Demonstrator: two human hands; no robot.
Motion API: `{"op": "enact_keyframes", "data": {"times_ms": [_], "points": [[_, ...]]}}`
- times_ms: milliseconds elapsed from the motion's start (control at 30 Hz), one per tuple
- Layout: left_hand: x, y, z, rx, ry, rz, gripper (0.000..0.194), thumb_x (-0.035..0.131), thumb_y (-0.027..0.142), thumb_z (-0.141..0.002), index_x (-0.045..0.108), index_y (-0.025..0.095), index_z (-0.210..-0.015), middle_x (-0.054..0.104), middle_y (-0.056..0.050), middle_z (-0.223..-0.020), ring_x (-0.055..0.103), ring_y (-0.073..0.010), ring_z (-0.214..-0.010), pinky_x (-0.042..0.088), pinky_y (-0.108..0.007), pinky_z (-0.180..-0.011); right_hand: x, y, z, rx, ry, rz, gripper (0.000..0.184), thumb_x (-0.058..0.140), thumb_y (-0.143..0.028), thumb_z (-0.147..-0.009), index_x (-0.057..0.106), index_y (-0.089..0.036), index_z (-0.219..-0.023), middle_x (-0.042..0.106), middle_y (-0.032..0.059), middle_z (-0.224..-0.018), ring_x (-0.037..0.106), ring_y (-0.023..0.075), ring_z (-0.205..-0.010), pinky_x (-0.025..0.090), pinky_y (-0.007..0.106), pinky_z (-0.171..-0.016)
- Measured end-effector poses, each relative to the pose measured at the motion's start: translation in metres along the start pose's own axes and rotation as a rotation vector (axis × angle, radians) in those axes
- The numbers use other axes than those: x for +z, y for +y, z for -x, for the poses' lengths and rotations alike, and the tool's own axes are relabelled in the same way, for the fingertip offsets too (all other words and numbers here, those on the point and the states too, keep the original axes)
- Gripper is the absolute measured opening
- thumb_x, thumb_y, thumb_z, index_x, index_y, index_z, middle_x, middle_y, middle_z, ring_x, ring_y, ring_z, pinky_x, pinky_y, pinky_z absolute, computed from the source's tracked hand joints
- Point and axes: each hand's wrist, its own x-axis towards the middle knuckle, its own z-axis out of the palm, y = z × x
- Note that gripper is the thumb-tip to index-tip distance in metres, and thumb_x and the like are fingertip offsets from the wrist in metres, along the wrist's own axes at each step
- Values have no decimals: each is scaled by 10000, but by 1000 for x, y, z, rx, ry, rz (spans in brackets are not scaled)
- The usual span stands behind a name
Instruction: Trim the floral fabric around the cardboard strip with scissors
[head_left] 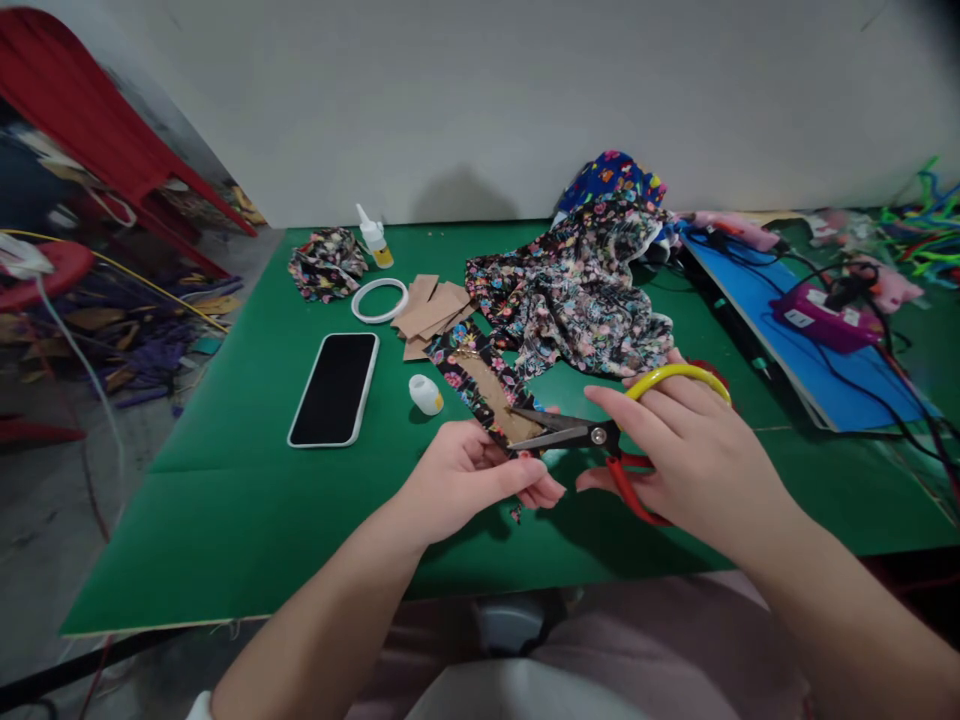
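My left hand (pixel 472 480) pinches the near end of a cardboard strip wrapped in black floral fabric (pixel 480 385), which lies slanted over the green table (pixel 225 500). My right hand (pixel 690 455) grips scissors (pixel 600 440) with a yellow and a red handle loop. Their dark blades point left and are slightly parted at the strip's near end, just above my left fingers.
A black phone (pixel 335 388) lies left of the strip, with a small white cap (pixel 426 394), a white ring (pixel 379 300), cardboard pieces (pixel 427 312), a glue bottle (pixel 373 238) and a fabric bundle (pixel 327 262). Floral cloth (pixel 577 290) is heaped behind. A blue board (pixel 810 350) with cables sits right.
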Motion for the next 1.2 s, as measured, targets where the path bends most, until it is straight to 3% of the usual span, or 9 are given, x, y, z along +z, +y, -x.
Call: {"op": "enact_keyframes", "data": {"times_ms": [233, 467, 1200], "points": [[-4, -3, 1, -17, -67, 43, 233, 702, 334, -723, 732, 105, -688, 730, -84, -661, 668, -143, -573, 536, -209, -562, -2, 0, -2, -28, 44, 15, 398, 624, -244, -753, 601, -101, -1123, 629, 75, -737, 554, 242, -777, 459, 385, -784], [-6, -5, 1, -6, -111, 69, 204, 696, 318, -733, 745, 122, -707, 735, -80, -681, 667, -137, -581, 534, -203, -573, -2, 1, -2, -39, 41, 4, 386, 581, -333, -819, 600, -98, -1124, 620, 73, -724, 558, 221, -736, 456, 366, -744], [-8, -5, 0, -67, -155, 61, 232, 721, 357, -698, 746, 126, -694, 738, -84, -691, 672, -151, -566, 536, -208, -548, -4, 1, 2, -51, 14, 13, 336, 513, -317, -868, 619, -116, -1116, 554, 42, -638, 500, 182, -642, 417, 323, -657]]}}
